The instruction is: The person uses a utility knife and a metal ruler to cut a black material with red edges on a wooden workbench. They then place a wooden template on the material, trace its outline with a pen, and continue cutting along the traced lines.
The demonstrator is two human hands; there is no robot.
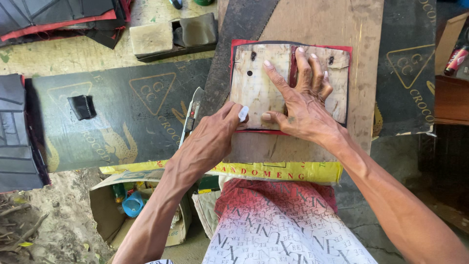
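A worn beige template [254, 83] with small holes lies on a red-edged black sheet [234, 54], both resting on a wooden board [337, 24]. My right hand [300, 100] presses flat on the template, fingers spread. My left hand [215, 134] sits at the template's lower left corner, closed on a small white piece, perhaps chalk [243, 113], with its tip at the sheet's edge.
A box cutter [190, 117] lies just left of my left hand on dark printed sheeting [122, 107]. A small black scrap [81, 106] lies further left. Black and red material is stacked at top left [58, 17] and at the left edge. A cardboard box [127, 205] with oddments sits below.
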